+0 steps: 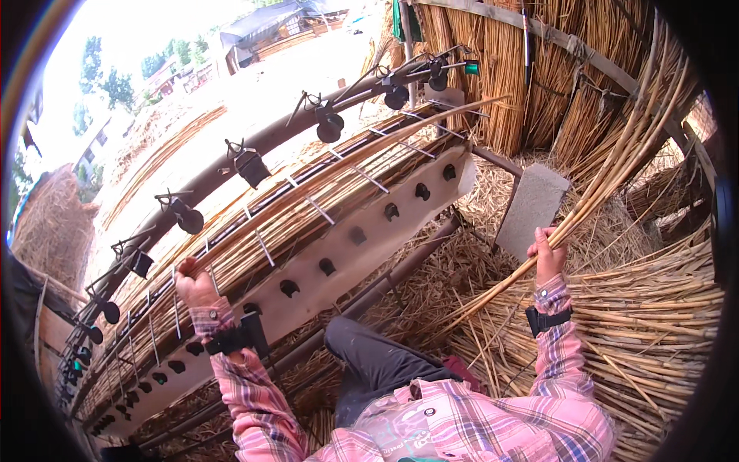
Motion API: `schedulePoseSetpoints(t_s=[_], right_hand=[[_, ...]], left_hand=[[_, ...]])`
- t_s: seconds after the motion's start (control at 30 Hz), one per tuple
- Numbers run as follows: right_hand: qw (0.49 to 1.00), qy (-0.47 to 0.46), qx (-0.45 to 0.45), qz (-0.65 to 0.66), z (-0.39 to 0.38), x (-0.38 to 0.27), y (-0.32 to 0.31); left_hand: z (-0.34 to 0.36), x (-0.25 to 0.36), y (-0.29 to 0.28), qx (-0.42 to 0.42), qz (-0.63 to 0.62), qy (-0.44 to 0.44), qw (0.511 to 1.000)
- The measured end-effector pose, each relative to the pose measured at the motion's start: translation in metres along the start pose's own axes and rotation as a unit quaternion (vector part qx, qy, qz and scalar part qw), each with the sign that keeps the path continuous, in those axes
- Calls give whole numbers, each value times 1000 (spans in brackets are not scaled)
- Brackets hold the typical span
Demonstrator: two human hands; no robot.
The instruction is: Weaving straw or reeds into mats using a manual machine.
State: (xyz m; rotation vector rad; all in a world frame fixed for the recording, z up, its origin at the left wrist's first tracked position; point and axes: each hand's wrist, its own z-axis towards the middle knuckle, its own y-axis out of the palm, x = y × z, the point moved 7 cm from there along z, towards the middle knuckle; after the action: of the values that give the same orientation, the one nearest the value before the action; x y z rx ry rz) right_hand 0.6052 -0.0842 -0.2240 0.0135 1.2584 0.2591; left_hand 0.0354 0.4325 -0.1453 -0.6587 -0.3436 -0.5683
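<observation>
At far left a straw heap (52, 223) stands beyond the frame. The left hand (198, 283) is bent at the near edge of the laid reeds (292, 219), perhaps to steady them; whether it pinches any, I cannot tell. These reeds lie lengthwise along the frame, crossed by white cords (319, 209) that seem to keep them in line. Black weights (250, 165) hang about the brown pipe (289, 137), probably to keep the cords taut. The right hand (548, 254) is closed around a few long stalks (589, 204), clear of the frame, their slant likely due to their length. Beyond it, a rail (566, 42) crosses upright bundles (504, 85), apparently propping them; more reeds (647, 316) lie at lower right.
</observation>
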Motion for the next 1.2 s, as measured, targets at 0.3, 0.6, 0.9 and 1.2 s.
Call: schedulePoseSetpoints(t_s=[0.3, 0.6, 0.9, 1.2], right_hand=[[1000, 10, 5, 15, -1, 3, -18], [1000, 12, 25, 12, 2, 3, -24], [980, -74, -155, -105, -28, -31, 44], [939, -85, -313, -110, -83, -39, 153]], left_hand=[[-24, 56, 133, -195, -15, 70, 978], [-4, -2, 156, -257, -227, -191, 920], [-16, 108, 136, -249, -435, -325, 802], [-298, 288, 74, -506, -502, 89, 696]])
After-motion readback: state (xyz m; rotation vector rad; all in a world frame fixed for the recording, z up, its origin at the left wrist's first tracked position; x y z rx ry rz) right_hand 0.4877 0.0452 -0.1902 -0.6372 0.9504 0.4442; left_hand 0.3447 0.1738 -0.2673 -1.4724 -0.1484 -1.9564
